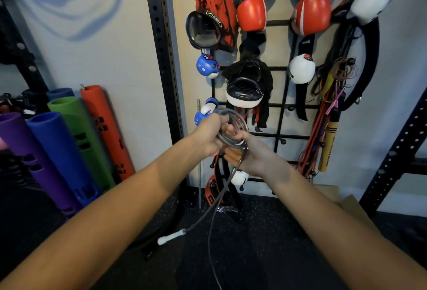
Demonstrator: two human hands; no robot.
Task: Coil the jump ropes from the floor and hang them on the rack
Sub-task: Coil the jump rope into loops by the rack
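Two hands hold the thin grey cable jump rope (233, 128) before the black wire wall rack (293, 136). The left hand (209, 135) grips the coil's top, keeping the loops gathered. The right hand (251, 158) clasps the bottom, apparently to guide the uncoiled tail, whose white plastic handle (171, 237) hangs near the dark rubber floor (277, 232).

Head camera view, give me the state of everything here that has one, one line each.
jump rope: partly coiled, loops held in both hands, tail hanging down.
white handle: on the loose end, low near the floor.
left hand: grips the coil.
right hand: holds the coil too.
rack: loaded with hanging gear; this rope not yet on it.
foam rollers: upright against the wall.
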